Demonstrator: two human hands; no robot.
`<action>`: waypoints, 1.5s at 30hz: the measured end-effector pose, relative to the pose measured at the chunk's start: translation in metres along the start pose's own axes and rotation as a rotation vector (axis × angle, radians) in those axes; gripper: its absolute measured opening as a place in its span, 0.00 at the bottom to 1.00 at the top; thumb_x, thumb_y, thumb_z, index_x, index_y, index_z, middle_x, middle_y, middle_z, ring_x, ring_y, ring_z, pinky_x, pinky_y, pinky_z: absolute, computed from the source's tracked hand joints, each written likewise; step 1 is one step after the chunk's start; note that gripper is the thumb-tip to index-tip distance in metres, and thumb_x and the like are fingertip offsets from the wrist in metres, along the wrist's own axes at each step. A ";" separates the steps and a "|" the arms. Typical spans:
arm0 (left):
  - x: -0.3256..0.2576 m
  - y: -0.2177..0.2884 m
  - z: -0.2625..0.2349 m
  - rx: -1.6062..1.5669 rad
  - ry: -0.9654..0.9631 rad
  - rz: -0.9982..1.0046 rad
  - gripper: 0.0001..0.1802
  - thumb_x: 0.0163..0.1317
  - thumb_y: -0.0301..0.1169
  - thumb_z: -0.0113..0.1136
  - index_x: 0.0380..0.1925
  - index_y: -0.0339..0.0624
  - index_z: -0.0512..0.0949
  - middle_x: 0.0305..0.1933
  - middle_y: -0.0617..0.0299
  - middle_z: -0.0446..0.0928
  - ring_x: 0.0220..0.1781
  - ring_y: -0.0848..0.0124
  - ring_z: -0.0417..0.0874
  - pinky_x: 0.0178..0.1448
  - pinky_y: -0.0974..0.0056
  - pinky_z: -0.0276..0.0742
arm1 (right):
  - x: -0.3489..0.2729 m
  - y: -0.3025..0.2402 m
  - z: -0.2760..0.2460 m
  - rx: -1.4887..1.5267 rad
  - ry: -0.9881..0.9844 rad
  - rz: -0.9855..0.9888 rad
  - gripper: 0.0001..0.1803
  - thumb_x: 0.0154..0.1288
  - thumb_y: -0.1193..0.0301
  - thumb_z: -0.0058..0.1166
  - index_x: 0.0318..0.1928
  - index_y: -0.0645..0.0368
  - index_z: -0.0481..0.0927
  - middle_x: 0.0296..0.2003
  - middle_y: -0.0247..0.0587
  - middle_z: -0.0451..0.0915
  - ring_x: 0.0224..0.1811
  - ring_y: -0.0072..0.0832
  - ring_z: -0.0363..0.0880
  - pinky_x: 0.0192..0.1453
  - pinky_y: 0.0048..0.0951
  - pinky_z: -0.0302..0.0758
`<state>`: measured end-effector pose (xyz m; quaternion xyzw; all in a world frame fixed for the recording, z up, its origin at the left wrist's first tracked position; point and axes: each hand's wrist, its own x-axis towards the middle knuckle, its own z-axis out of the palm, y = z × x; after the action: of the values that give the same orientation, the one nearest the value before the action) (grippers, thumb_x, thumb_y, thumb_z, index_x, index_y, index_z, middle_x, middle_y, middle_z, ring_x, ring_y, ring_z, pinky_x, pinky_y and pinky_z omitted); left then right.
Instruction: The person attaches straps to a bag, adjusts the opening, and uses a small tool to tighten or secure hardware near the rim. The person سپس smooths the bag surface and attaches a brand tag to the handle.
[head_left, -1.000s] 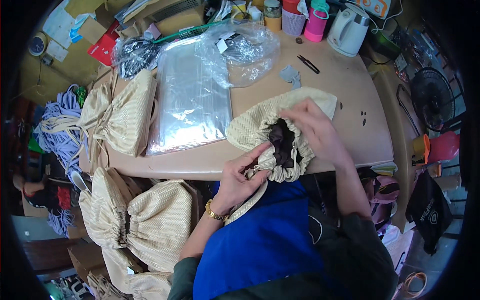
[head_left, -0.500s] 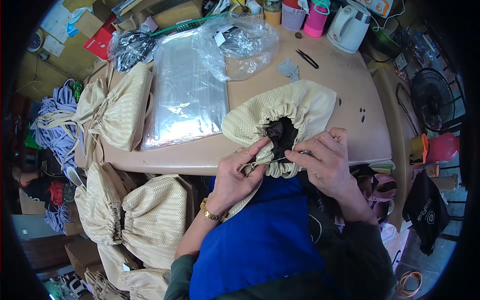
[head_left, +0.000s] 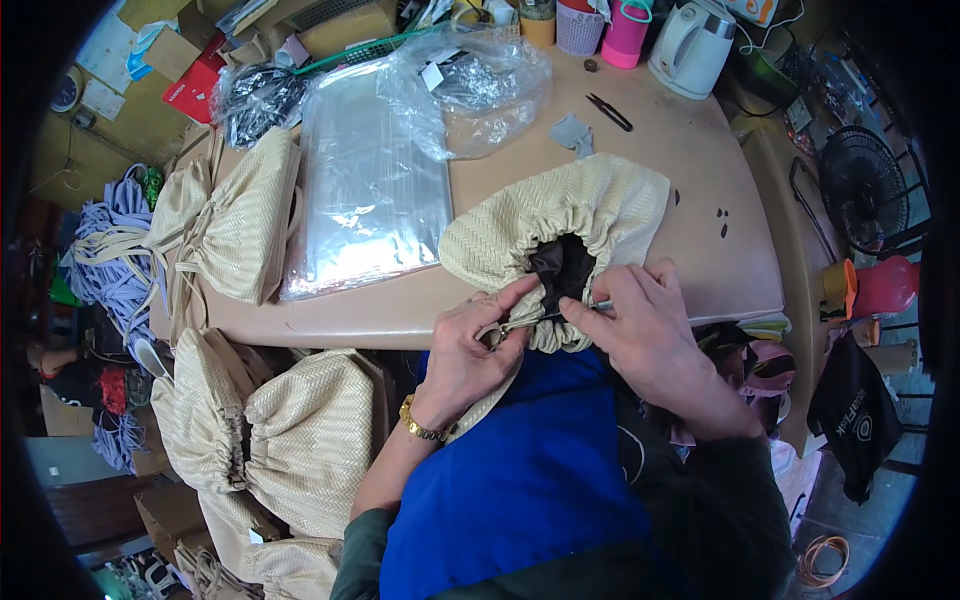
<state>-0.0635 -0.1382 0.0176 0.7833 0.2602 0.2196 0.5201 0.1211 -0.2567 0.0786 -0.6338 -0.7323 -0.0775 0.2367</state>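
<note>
A cream woven drawstring bag (head_left: pixel 600 195) lies on the near edge of the table with its gathered mouth toward me and its dark lining (head_left: pixel 570 265) showing. My left hand (head_left: pixel 468 345) pinches the left side of the gathered rim, along with a cream strap that hangs down toward my lap. At the other side of the mouth, my right hand (head_left: pixel 645 320) is closed round a slim metal tool (head_left: pixel 602 306), whose end points at the rim by my left fingertips. Fingers hide most of the tool, so its exact kind is unclear.
Left of the bag lie a stack of clear plastic sleeves (head_left: pixel 370 190) and another woven bag (head_left: pixel 245 220). More woven bags (head_left: pixel 315 440) are heaped below the table's edge. Black thread snips (head_left: pixel 610 112), a grey scrap (head_left: pixel 572 134) and a white kettle (head_left: pixel 690 50) are farther back.
My right hand has turned over slightly and its fingers have moved left, closer to the bag's mouth. My left hand keeps its hold on the rim. The view has shifted a little.
</note>
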 end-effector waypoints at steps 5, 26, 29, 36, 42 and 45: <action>0.002 0.003 -0.001 -0.147 0.035 -0.003 0.29 0.56 0.14 0.64 0.61 0.33 0.75 0.57 0.58 0.80 0.49 0.80 0.79 0.56 0.73 0.75 | 0.001 0.027 0.009 0.312 -0.038 0.061 0.17 0.52 0.80 0.54 0.42 0.54 0.86 0.30 0.36 0.73 0.37 0.33 0.76 0.47 0.34 0.65; 0.003 -0.007 0.005 -0.153 0.125 0.095 0.31 0.52 0.21 0.67 0.60 0.45 0.78 0.39 0.59 0.85 0.34 0.80 0.80 0.45 0.72 0.76 | 0.002 0.027 0.009 0.216 0.074 0.013 0.22 0.45 0.83 0.56 0.40 0.45 0.89 0.30 0.29 0.74 0.36 0.27 0.74 0.45 0.30 0.61; 0.002 -0.008 0.002 -0.116 0.084 0.041 0.32 0.52 0.21 0.67 0.61 0.46 0.78 0.34 0.60 0.83 0.31 0.79 0.76 0.43 0.72 0.75 | 0.004 0.024 0.003 0.129 0.047 -0.002 0.22 0.45 0.83 0.57 0.40 0.46 0.89 0.31 0.28 0.75 0.36 0.28 0.75 0.44 0.30 0.62; 0.002 -0.005 0.001 -0.109 0.077 0.050 0.33 0.53 0.20 0.67 0.63 0.43 0.75 0.41 0.60 0.81 0.37 0.80 0.77 0.47 0.72 0.75 | 0.008 0.017 -0.007 0.124 0.058 -0.012 0.22 0.42 0.82 0.59 0.41 0.49 0.88 0.34 0.34 0.74 0.39 0.31 0.76 0.42 0.33 0.64; 0.002 0.006 -0.004 -0.112 0.020 -0.010 0.31 0.55 0.16 0.66 0.62 0.32 0.74 0.59 0.59 0.80 0.48 0.82 0.78 0.55 0.73 0.74 | 0.010 0.016 -0.007 0.104 0.039 -0.024 0.21 0.42 0.82 0.60 0.40 0.50 0.87 0.34 0.34 0.73 0.38 0.32 0.76 0.41 0.33 0.64; 0.002 0.005 -0.004 -0.114 0.020 -0.013 0.31 0.55 0.16 0.65 0.62 0.32 0.74 0.59 0.60 0.80 0.48 0.82 0.78 0.55 0.73 0.74 | 0.010 0.015 -0.008 0.104 0.054 -0.023 0.21 0.42 0.82 0.60 0.40 0.50 0.87 0.33 0.34 0.73 0.38 0.32 0.76 0.40 0.33 0.64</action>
<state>-0.0640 -0.1356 0.0241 0.7484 0.2577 0.2387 0.5627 0.1369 -0.2485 0.0877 -0.6099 -0.7357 -0.0591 0.2884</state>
